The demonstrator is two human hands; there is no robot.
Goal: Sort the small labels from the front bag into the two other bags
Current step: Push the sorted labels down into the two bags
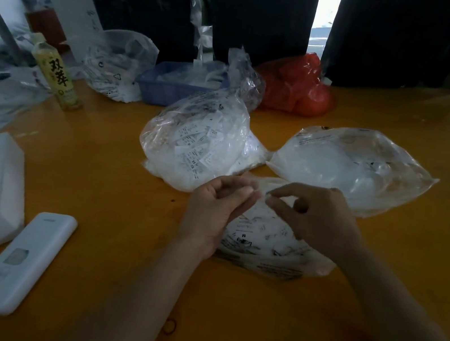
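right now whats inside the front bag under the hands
The front bag holds small white labels with black print; one shows an M. Both hands, left hand and right hand, cover its top, so whatever lies there is hidden.

Left hand (213, 207): fingers curled, pinched, above front bag (262, 245). Right hand (314, 215): fingers pinched, beside left, forearms bare.

The flat wooden table (341, 323) is orange-yellow. Three clear plastic bags hold white paper labels (197, 142) printed in black. A crumpled plastic bag (297, 88) is red, a shallow plastic basket (169, 86) blue, a slim power bank (21, 261) white.
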